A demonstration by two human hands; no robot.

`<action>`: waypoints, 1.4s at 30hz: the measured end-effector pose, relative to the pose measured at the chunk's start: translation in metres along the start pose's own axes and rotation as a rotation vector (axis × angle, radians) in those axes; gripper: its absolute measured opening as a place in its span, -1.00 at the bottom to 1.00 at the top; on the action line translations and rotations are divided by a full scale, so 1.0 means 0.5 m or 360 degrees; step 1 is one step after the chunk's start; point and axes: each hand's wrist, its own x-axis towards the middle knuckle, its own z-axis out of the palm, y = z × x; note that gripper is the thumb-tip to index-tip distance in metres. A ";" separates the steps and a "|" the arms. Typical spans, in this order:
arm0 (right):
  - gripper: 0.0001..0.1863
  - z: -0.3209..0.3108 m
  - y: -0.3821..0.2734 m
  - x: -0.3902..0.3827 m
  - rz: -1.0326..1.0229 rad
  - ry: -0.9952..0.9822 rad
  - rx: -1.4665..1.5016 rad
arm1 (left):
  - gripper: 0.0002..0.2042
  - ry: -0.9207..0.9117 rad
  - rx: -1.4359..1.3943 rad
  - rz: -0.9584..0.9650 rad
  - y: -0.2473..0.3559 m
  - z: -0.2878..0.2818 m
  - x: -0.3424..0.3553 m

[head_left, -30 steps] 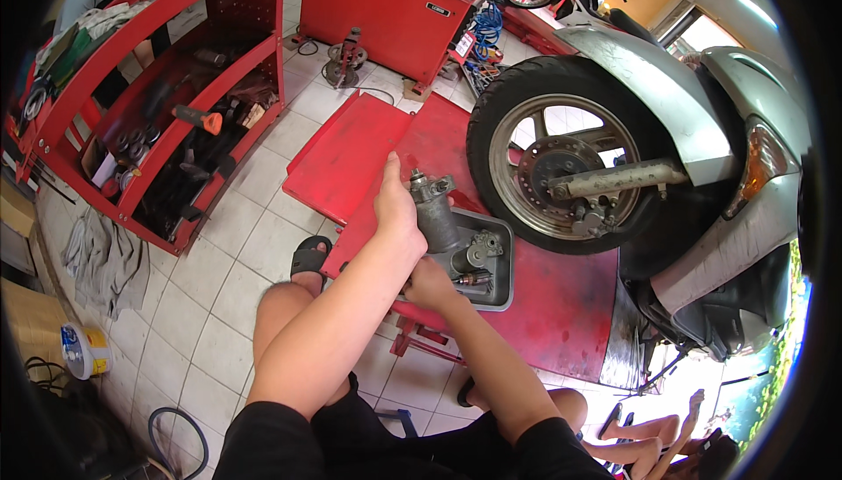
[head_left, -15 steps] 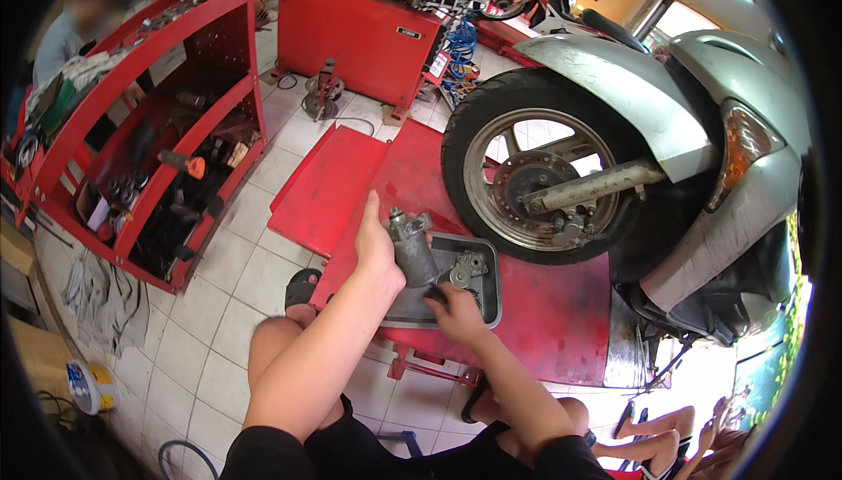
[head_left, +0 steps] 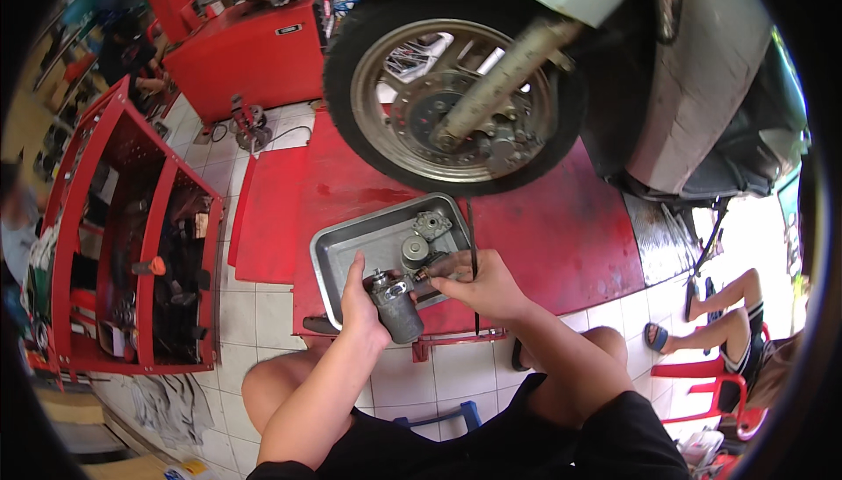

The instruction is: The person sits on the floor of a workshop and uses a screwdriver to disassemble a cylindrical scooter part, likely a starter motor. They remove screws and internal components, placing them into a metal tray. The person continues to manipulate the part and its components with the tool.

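Note:
My left hand [head_left: 361, 312] is wrapped round a grey cylindrical motor [head_left: 400, 317], likely a starter motor, above the tray's near edge. Its shaft end tilts upward. My right hand [head_left: 485, 289] is closed beside the motor's shaft end, its fingertips close to the terminal area. A long, thin dark rod [head_left: 474, 226] passes through that hand; what its working end is, I cannot make out. Beneath both hands is a grey metal tray [head_left: 346, 248]. Inside the tray lie a round metal part [head_left: 415, 250] and a flat cast-metal cover [head_left: 431, 225].
The tray rests on a red lift platform [head_left: 561, 226], just below a motorcycle's front wheel [head_left: 351, 120]. On the left stands a red tool cart [head_left: 180, 283], with a red cabinet [head_left: 250, 64] farther back. A seated person's legs [head_left: 702, 340] show at right.
The view has swung to the right and down. My left hand has tipped the motor over the tray's near edge, and my right hand has come up beside its shaft end.

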 end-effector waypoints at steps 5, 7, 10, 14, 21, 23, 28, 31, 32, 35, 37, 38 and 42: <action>-0.84 -0.007 -0.022 -0.025 -0.0276 -0.0031 0.0040 | -0.39 0.0010 0.0125 0.0019 -0.038 0.002 0.017; -0.84 -0.010 0.000 -0.029 -0.0500 -0.0016 -0.0116 | -0.39 0.0035 0.0173 0.0048 -0.047 0.008 0.019; -0.81 -0.014 0.008 -0.032 -0.0625 0.0032 -0.0453 | -0.43 0.0040 0.0219 0.0068 -0.055 0.009 0.018; -0.78 -0.018 0.004 -0.037 -0.0617 0.0060 -0.0621 | -0.43 0.0057 0.0218 0.0058 -0.060 0.012 0.023; -0.80 -0.023 0.018 -0.039 -0.0728 0.0076 -0.0760 | -0.45 -0.0033 0.0258 0.0079 -0.070 0.030 0.017; -0.79 -0.027 0.016 -0.044 -0.0696 0.0070 -0.0772 | -0.45 -0.0033 0.0274 0.0084 -0.073 0.032 0.016; -0.76 -0.027 0.017 -0.052 -0.0710 0.0052 -0.0797 | -0.46 -0.0033 0.0290 0.0038 -0.078 0.007 0.040; -0.76 -0.029 0.013 -0.057 -0.0707 0.0052 -0.0858 | -0.46 -0.0036 0.0307 0.0026 -0.084 0.006 0.046; -0.76 -0.030 0.014 -0.057 -0.0701 0.0055 -0.0870 | -0.45 -0.0046 0.0290 0.0001 -0.084 0.008 0.046; -0.76 -0.031 0.011 -0.059 -0.0679 0.0070 -0.0890 | -0.44 -0.0082 0.0246 -0.0069 -0.085 0.016 0.039; -0.76 -0.033 0.011 -0.059 -0.0695 0.0075 -0.0905 | -0.44 -0.0116 0.0226 -0.0108 -0.086 0.019 0.037; -0.76 -0.033 0.012 -0.059 -0.0719 0.0073 -0.0914 | -0.43 -0.0133 0.0218 -0.0122 -0.086 0.015 0.039; -0.78 -0.036 0.015 -0.058 -0.0773 0.0078 -0.0939 | -0.42 -0.0168 0.0207 -0.0143 -0.084 0.023 0.029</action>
